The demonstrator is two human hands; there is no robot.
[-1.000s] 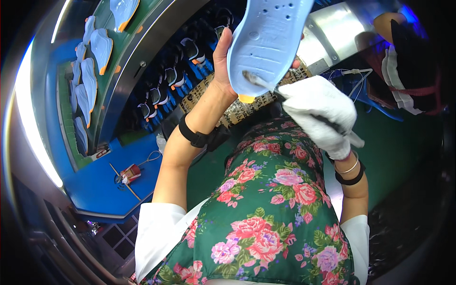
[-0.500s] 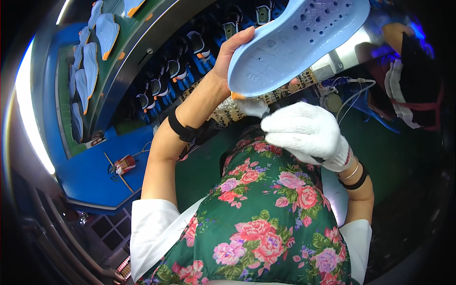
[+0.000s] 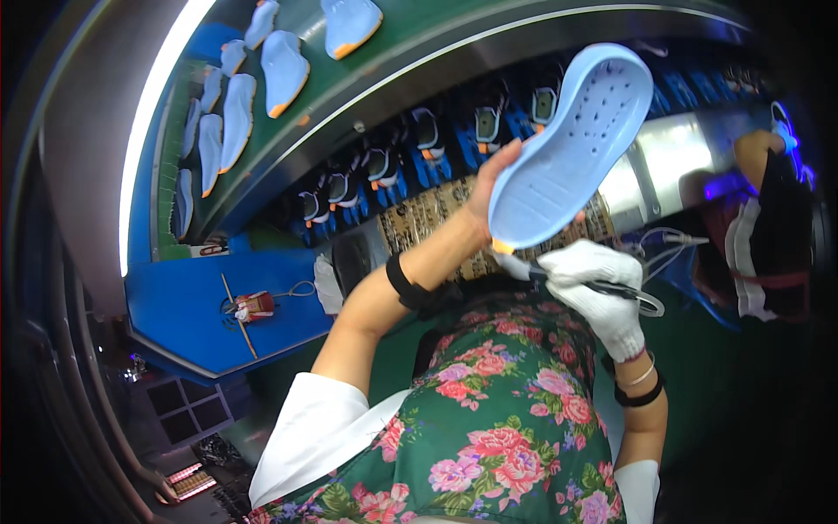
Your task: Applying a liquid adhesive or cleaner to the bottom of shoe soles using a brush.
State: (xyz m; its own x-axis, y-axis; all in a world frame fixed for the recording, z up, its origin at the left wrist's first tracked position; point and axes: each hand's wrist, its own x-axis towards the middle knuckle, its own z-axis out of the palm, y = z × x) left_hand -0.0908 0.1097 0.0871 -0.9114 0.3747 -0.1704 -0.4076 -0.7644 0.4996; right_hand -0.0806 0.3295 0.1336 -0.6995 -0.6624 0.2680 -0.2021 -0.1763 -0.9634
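Right of the table (image 3: 175,301), left hand (image 3: 485,194) grips a sole (image 3: 548,179), right hand (image 3: 598,281) a likely brush (image 3: 518,266), brushing next needing contact.

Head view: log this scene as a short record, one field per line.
Held item: blue sole, holes toward its far end, orange tab at the near end
Left grip: bare, holding the sole's edge
Right grip: white-gloved, holding a brush; tip near the tab, contact unclear
Upper left: more soles on a green surface
Beyond: row of dark shoes
Lower left: blue table bearing a small red item
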